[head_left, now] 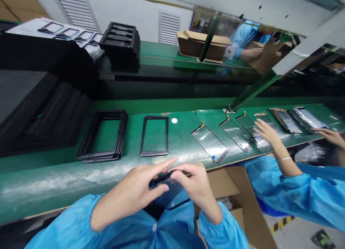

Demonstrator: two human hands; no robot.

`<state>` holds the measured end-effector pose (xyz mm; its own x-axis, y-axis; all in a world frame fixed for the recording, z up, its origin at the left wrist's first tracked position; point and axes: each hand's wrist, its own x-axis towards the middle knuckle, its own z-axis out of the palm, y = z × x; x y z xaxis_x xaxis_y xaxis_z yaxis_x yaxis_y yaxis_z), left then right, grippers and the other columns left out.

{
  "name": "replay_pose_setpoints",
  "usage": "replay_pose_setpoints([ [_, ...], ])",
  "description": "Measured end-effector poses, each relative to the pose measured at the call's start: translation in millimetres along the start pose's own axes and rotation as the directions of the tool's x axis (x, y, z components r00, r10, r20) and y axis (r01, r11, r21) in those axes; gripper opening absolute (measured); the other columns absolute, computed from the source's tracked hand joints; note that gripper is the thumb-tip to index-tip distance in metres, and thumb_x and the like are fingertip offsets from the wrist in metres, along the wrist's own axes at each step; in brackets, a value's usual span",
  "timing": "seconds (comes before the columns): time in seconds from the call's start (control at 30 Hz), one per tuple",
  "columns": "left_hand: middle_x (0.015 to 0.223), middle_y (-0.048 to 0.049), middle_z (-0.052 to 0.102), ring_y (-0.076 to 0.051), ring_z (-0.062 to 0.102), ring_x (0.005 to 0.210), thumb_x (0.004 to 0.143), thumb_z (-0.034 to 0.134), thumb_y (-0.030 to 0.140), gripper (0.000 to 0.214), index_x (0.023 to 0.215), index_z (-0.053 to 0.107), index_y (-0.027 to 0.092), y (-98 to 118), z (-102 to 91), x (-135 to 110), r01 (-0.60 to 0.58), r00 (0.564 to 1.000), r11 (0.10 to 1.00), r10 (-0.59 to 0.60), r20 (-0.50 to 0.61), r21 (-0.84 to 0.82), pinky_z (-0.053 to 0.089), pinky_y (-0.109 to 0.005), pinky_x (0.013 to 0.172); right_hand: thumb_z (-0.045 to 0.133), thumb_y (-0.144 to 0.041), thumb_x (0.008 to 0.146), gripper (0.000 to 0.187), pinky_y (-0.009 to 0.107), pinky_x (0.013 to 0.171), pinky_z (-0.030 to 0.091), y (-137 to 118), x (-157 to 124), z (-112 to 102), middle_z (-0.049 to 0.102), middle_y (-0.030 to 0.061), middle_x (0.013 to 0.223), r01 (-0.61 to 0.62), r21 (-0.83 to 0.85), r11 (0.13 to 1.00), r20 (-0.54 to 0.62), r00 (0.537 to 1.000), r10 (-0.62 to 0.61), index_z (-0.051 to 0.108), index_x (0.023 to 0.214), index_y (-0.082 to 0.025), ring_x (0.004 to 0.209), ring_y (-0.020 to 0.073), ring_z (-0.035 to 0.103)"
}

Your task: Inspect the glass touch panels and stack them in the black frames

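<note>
Both my hands meet at the near edge of the green bench and hold one thin black frame (161, 179) edge-on between them. My left hand (134, 191) pinches its left end, with the index finger stretched along the top. My right hand (195, 184) grips the right end with curled fingers. On the bench just beyond lie a single black frame (154, 135) and, to its left, a stack of the same black frames (104, 135).
Clear glass panels (210, 143) lie in a row to the right, where a co-worker in a blue sleeve has a hand (265, 132) on one. An open cardboard box (237, 191) stands below the bench edge. Black trays (120, 38) and cardboard (201, 46) sit on the far shelf.
</note>
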<state>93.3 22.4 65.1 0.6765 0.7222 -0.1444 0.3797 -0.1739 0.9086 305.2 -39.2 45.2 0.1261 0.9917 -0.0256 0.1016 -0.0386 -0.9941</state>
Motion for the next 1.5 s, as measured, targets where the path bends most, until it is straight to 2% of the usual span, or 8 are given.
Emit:
replay_pose_setpoints([
  [0.2, 0.116, -0.0118, 0.082, -0.023, 0.08, 0.082, 0.101, 0.064, 0.04, 0.043, 0.141, 0.059, 0.024, -8.2, -3.9, -3.7, 0.197, 0.959, 0.881, -0.265, -0.103, -0.429, 0.061, -0.026, 0.059, 0.06, -0.043, 0.104, 0.031, 0.041, 0.101, 0.06, 22.9, -2.4, -39.1, 0.081, 0.0089, 0.124, 0.091, -0.099, 0.991, -0.379, 0.917, -0.122, 0.084, 0.114, -0.026, 0.117, 0.0273, 0.075],
  [0.47, 0.109, -0.0152, 0.083, -0.026, 0.08, 0.072, 0.095, 0.074, 0.049, 0.053, 0.136, 0.057, 0.02, -21.0, -0.1, -11.3, 0.156, 0.911, 0.827, -0.332, -0.246, -0.539, 0.061, -0.03, 0.052, 0.082, -0.046, 0.088, 0.038, 0.034, 0.057, 0.064, 30.4, -13.1, -45.8, 0.085, 0.0078, 0.081, -0.077, 0.262, 0.962, -0.231, 0.963, 0.139, 0.074, 0.115, -0.021, 0.054, 0.0247, 0.078],
  [0.63, 0.148, -0.0143, 0.069, -0.033, 0.07, 0.129, 0.098, 0.068, 0.036, 0.053, 0.15, 0.058, 0.027, -18.2, -5.1, -5.6, -0.007, 0.895, 0.998, 0.037, -0.444, 0.07, 0.056, -0.049, 0.109, 0.08, -0.046, 0.091, 0.029, 0.032, 0.055, 0.065, 17.2, -16.8, -34.2, 0.084, 0.0084, 0.076, -0.066, 0.198, 0.978, -0.238, 0.965, 0.114, 0.073, 0.103, -0.02, 0.053, 0.0245, 0.079],
  [0.7, 0.15, -0.009, 0.068, -0.034, 0.06, 0.142, 0.097, 0.068, 0.031, 0.048, 0.145, 0.066, 0.03, -10.2, -11.1, 0.1, -0.115, 0.897, 0.921, 0.257, -0.359, 0.372, 0.034, -0.056, 0.128, 0.079, -0.044, 0.092, 0.027, 0.032, 0.056, 0.065, 16.5, -18.8, -34.9, 0.084, 0.009, 0.077, -0.079, 0.194, 0.978, -0.208, 0.971, 0.119, 0.073, 0.104, -0.02, 0.054, 0.025, 0.079],
  [0.77, 0.135, -0.0064, 0.078, -0.034, 0.069, 0.13, 0.098, 0.066, 0.032, 0.037, 0.134, 0.076, 0.03, -2.4, -17.6, 7.0, -0.187, 0.927, 0.866, 0.311, -0.208, 0.463, 0.037, -0.057, 0.126, 0.08, -0.043, 0.092, 0.027, 0.034, 0.057, 0.065, 18.0, -19.3, -38.0, 0.085, 0.0093, 0.079, -0.091, 0.201, 0.975, -0.182, 0.975, 0.129, 0.073, 0.105, -0.02, 0.055, 0.0252, 0.079],
  [0.93, 0.098, -0.006, 0.086, -0.028, 0.082, 0.082, 0.097, 0.067, 0.039, 0.024, 0.109, 0.083, 0.025, -7.6, -11.8, 22.1, 0.049, 0.989, 0.999, -0.051, -0.137, -0.017, 0.064, -0.035, 0.075, 0.073, -0.068, 0.088, 0.076, 0.042, 0.067, 0.068, 32.8, -11.3, -38.3, 0.086, 0.0147, 0.099, -0.051, 0.484, 0.873, -0.212, 0.962, 0.174, 0.057, 0.146, -0.022, 0.076, 0.0317, 0.084],
  [1.1, 0.106, -0.0165, 0.084, -0.027, 0.083, 0.081, 0.092, 0.078, 0.046, 0.044, 0.123, 0.072, 0.016, -30.0, 26.3, 24.9, 0.102, 0.951, 0.768, -0.262, -0.164, -0.632, 0.063, -0.03, 0.064, 0.081, -0.046, 0.089, 0.094, 0.037, 0.07, 0.068, 44.5, -4.5, -6.8, 0.085, 0.0119, 0.106, -0.109, 0.487, 0.866, -0.188, 0.956, 0.227, 0.03, 0.164, -0.024, 0.082, 0.0281, 0.084],
  [1.5, 0.132, -0.0237, 0.076, -0.031, 0.083, 0.099, 0.096, 0.075, 0.048, 0.072, 0.158, 0.054, 0.017, -29.6, 16.7, 8.7, 0.229, 0.971, 0.741, -0.219, 0.096, -0.631, 0.059, -0.024, 0.062, 0.08, -0.035, 0.091, 0.098, 0.023, 0.053, 0.062, 26.5, -7.2, -2.9, 0.083, 0.0046, 0.088, -0.135, 0.437, 0.889, -0.205, 0.948, 0.244, 0.022, 0.168, -0.022, 0.067, 0.021, 0.081],
])
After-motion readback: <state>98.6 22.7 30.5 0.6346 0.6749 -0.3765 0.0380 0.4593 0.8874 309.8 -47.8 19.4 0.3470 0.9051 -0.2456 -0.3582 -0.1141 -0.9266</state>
